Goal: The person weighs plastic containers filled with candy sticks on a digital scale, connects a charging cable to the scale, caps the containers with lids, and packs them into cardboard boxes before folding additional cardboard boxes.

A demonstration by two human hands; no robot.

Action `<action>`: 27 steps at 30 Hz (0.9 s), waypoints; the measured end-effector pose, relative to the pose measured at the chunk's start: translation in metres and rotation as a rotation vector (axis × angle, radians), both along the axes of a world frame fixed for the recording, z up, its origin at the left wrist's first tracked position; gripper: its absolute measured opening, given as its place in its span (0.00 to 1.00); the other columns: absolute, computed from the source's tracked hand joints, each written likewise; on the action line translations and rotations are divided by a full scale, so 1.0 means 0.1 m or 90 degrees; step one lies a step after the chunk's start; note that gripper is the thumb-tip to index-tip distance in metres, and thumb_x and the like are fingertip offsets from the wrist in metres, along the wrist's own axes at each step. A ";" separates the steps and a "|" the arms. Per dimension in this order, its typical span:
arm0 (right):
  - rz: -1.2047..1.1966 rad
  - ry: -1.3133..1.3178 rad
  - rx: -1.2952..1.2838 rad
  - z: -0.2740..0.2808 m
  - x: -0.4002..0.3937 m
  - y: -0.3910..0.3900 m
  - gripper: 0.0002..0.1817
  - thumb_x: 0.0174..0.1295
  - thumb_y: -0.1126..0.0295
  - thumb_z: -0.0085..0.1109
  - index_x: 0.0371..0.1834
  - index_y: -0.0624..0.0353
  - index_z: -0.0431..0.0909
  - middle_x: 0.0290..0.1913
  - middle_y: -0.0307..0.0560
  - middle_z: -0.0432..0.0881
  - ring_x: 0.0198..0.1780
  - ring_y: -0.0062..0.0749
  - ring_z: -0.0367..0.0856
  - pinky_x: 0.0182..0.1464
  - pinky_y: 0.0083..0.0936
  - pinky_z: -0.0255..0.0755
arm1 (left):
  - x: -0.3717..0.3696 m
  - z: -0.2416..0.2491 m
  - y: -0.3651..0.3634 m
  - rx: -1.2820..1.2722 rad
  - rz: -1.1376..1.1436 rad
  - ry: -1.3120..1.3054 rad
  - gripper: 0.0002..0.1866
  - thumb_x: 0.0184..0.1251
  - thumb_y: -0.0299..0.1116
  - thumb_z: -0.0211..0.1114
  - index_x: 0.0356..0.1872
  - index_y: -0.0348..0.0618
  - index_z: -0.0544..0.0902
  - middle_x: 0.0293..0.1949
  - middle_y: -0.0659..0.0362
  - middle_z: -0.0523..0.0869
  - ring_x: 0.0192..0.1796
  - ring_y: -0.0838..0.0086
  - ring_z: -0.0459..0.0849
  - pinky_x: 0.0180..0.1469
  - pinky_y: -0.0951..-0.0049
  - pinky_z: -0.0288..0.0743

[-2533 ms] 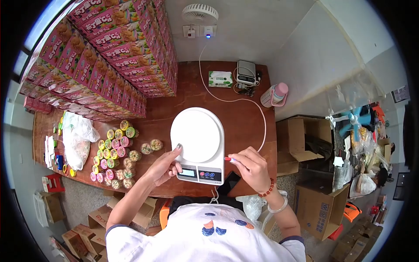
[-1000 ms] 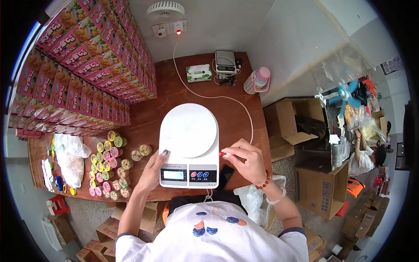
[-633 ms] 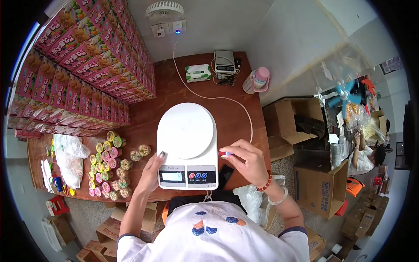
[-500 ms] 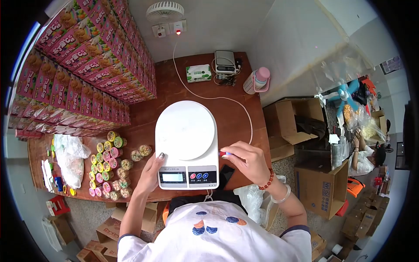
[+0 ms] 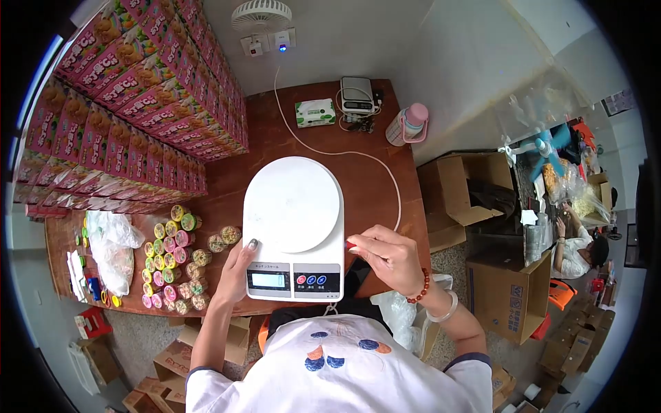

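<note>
A white kitchen scale [image 5: 295,206] with a round plate and a lit display [image 5: 268,280] is in front of me. My left hand [image 5: 237,265] grips its left edge, thumb on top and the other fingers hidden. At the right edge, my right hand [image 5: 389,258] is closed in a pinch on the charging cable [image 5: 394,186]. A small red piece shows at its fingertips, right against the scale's side. The white cable runs from a wall charger [image 5: 282,40] with a blue light to behind this hand.
Stacked pink cartons [image 5: 124,103] stand at the left, with several small lidded tubs [image 5: 170,244] before them. A tissue pack [image 5: 315,113], another scale [image 5: 356,93] and a pink-lidded bottle [image 5: 407,125] sit at the back. Cardboard boxes [image 5: 506,296] and a person [image 5: 575,251] are at the right.
The charger's light has turned from red to blue. My right fingers have shifted slightly at the scale's side, and the blue bit at their tips no longer shows. The left hand stays on the scale.
</note>
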State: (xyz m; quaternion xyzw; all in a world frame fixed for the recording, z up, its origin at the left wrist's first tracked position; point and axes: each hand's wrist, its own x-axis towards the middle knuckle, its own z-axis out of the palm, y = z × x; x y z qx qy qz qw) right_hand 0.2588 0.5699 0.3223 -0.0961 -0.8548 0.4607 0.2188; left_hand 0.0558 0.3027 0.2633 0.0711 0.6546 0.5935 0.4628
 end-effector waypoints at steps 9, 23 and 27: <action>0.076 -0.077 0.078 0.17 -0.05 0.19 0.12 0.63 0.76 0.73 0.50 0.63 0.88 0.39 0.48 0.87 0.34 0.36 0.87 0.35 0.28 0.80 | 0.05 0.38 0.26 -0.057 0.128 -0.173 0.32 0.77 0.49 0.63 0.66 0.27 0.75 0.53 0.43 0.87 0.49 0.68 0.91 0.48 0.68 0.88; 0.064 -0.056 0.126 -0.10 -0.12 0.22 0.13 0.60 0.80 0.72 0.48 0.65 0.87 0.37 0.49 0.85 0.37 0.41 0.85 0.37 0.33 0.82 | -0.02 0.48 0.33 -0.031 0.034 -0.260 0.33 0.82 0.48 0.58 0.75 0.32 0.68 0.66 0.48 0.82 0.65 0.70 0.83 0.68 0.67 0.77; -0.052 -0.047 0.153 -0.30 -0.25 0.32 0.17 0.58 0.83 0.72 0.52 0.62 0.89 0.43 0.50 0.88 0.45 0.43 0.86 0.47 0.35 0.81 | -0.06 0.22 0.45 0.014 0.000 -0.233 0.35 0.86 0.48 0.53 0.82 0.35 0.60 0.70 0.52 0.79 0.68 0.71 0.81 0.70 0.68 0.75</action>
